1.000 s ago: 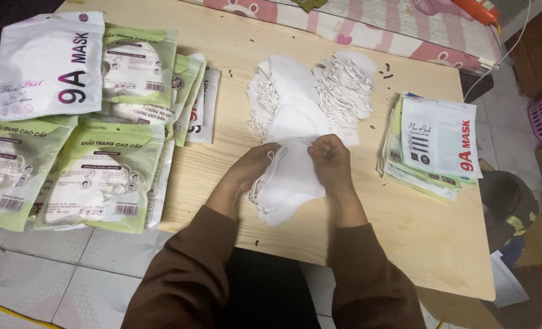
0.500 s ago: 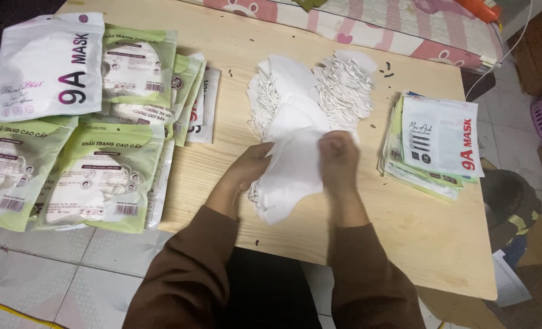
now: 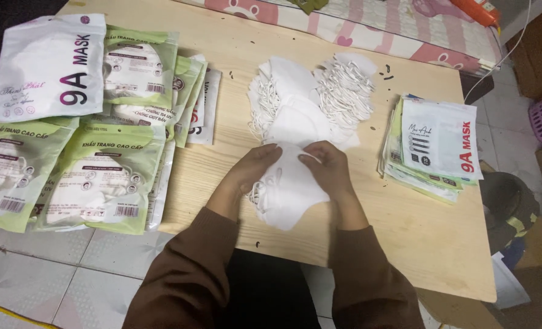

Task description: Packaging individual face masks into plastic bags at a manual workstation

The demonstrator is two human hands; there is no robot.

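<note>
On the wooden table (image 3: 405, 244), near its front edge, both hands meet over a small stack of white masks (image 3: 289, 195). The left hand (image 3: 252, 170) curls its fingers around the stack's left side, and the right hand (image 3: 329, 167) pinches its top right edge between thumb and fingers — both are grasping the stack, which rests partly on the wood and pokes out below the hands toward the person.

Just behind the hands lies the loose pile (image 3: 310, 97) of white masks with their tangled ear loops, touching or nearly touching the held stack. It is sizeable, so by my judgement plenty of masks are left to gather.

To the left, filled green packs (image 3: 100, 176) overlap in rows, with one filled white pack (image 3: 45, 67) at the far corner — these read as finished work, and they cover much of that side. To the right sits a neat stack of flat pouches (image 3: 435, 146), a white one on top; they look empty, though from this angle I cannot be sure.

So the job seems somewhere in the middle: many packs filled, one batch of masks in hand and not yet in a pouch, and both loose masks and pouches waiting. How many masks the hands hold cannot be counted from here.
</note>
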